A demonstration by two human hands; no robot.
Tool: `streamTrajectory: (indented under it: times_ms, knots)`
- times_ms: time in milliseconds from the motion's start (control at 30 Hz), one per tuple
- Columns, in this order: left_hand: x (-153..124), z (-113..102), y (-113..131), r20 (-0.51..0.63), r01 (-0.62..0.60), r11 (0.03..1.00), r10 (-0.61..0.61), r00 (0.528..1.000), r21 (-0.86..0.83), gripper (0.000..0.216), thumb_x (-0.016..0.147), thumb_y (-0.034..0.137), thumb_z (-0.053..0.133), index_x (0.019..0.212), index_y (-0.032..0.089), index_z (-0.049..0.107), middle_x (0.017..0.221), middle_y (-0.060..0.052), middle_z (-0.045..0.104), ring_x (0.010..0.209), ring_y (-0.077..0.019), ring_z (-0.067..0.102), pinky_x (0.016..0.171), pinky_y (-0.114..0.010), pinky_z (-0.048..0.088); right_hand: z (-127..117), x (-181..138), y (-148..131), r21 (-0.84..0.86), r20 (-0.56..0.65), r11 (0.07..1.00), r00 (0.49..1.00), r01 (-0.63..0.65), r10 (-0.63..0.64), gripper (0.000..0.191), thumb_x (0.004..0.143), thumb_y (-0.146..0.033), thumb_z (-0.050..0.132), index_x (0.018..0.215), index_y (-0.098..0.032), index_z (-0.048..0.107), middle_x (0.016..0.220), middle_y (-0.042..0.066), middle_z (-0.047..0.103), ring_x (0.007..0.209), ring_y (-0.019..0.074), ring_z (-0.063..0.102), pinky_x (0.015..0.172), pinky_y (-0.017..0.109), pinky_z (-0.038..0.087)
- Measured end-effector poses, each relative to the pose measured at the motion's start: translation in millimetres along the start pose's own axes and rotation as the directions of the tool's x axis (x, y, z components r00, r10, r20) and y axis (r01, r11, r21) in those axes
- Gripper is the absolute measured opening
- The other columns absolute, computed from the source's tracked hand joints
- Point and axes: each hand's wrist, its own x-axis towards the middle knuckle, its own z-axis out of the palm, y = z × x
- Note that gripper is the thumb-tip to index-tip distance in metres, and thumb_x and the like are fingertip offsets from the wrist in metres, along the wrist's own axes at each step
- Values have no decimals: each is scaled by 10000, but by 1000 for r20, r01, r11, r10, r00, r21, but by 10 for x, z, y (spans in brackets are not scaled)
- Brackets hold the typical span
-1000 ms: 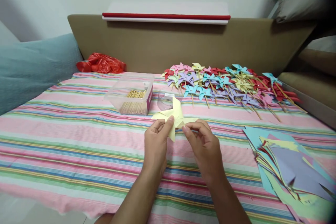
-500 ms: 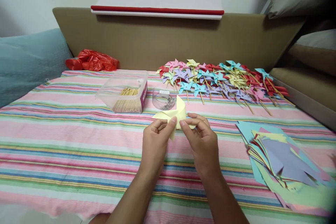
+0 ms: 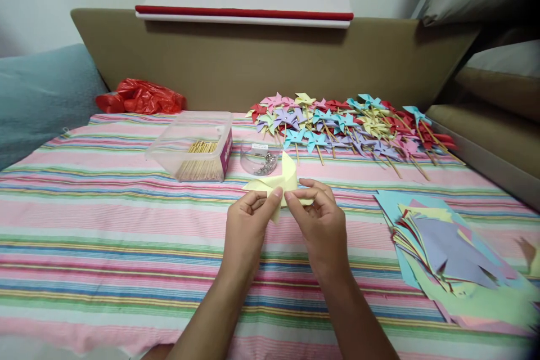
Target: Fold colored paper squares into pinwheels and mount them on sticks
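The left hand (image 3: 248,222) grips a pale-yellow folded-paper pinwheel (image 3: 289,173) with the thumb laid near its middle, while the right hand (image 3: 323,219) pinches the lower right blade, thumb in front and fingers curled behind. The pinwheel is held up between the two hands, over the striped woven cloth (image 3: 169,236). Good work here, I judge, means the left thumb presses the gathered points firmly at the centre so no fold springs loose, while the right fingertips bring their corner inward gently, bending the paper without a hard crease. The thumbs and fingers cover the pinwheel's centre and lower blades, so whether every point is tucked, or a pin sits there, cannot be told. To the right, the fanned stack of coloured paper sheets (image 3: 451,244) blurs at its outer corner, and a dim shape (image 3: 527,253) at the frame's edge is too smeared to name surely. Beyond the hands, the small silvery metal pieces (image 3: 268,164) in the round clear plastic tub (image 3: 248,166) are too tiny to identify. Farther back, the heaped multicoloured paper pinwheels on sticks (image 3: 346,122) overlap too much to count.
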Motion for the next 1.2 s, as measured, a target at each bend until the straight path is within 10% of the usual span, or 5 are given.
streamTrajectory:
  times_ms: [200, 567, 967, 1200]
  knots:
    - [19, 14, -25, 0, 13, 999, -13, 1000, -31, 222, 738, 319, 852, 710, 141, 721, 707, -4, 684, 689, -102, 572, 654, -197, 437, 1, 5, 6, -35, 13, 999, 1000, 12, -12, 131, 778, -349, 756, 776, -220, 728, 1200, 92, 604, 1089, 266, 631, 794, 382, 547]
    - [57, -66, 49, -42, 111, 985, -118, 992, -129, 243, 693, 342, 871, 726, 141, 738, 713, -1, 676, 652, -101, 566, 647, -206, 440, -217, 122, -46, -187, 260, 868, 875, 461, -409, 128, 816, -279, 799, 884, -243, 697, 1286, 97, 539, 1100, 250, 644, 944, 450, 548]
    - [57, -56, 26, -19, 6, 998, -8, 1000, -65, 242, 736, 338, 849, 702, 153, 697, 736, -6, 668, 697, -122, 567, 671, -224, 437, -194, 100, -60, -200, 244, 861, 875, 468, -419, 125, 817, -267, 790, 877, -232, 686, 1254, 118, 568, 1262, 286, 553, 912, 430, 542]
    - [108, -81, 52, -26, -61, 998, 61, 998, -22, 248, 762, 386, 822, 736, 163, 718, 765, -16, 693, 719, -141, 587, 676, -235, 438, -184, 67, -157, -184, 57, 947, 965, 262, -256, 146, 893, -369, 667, 939, -237, 711, 1255, 105, 572, 1220, 268, 567, 899, 426, 535]
